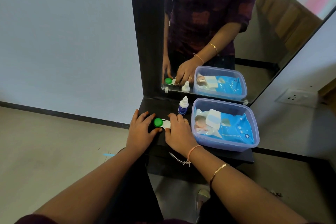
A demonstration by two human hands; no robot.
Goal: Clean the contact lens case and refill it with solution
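Left hand (141, 129), right hand (179, 133) forward, fingers curled

Soft, even indoor light gives you only faint shadows on the flat black shelf (160, 105). Your green-capped white plastic lens case (160, 122) is sharp at centre, but the wide lens bows the dark-framed wall mirror (209, 23), and pink glare tints the top-right corner.
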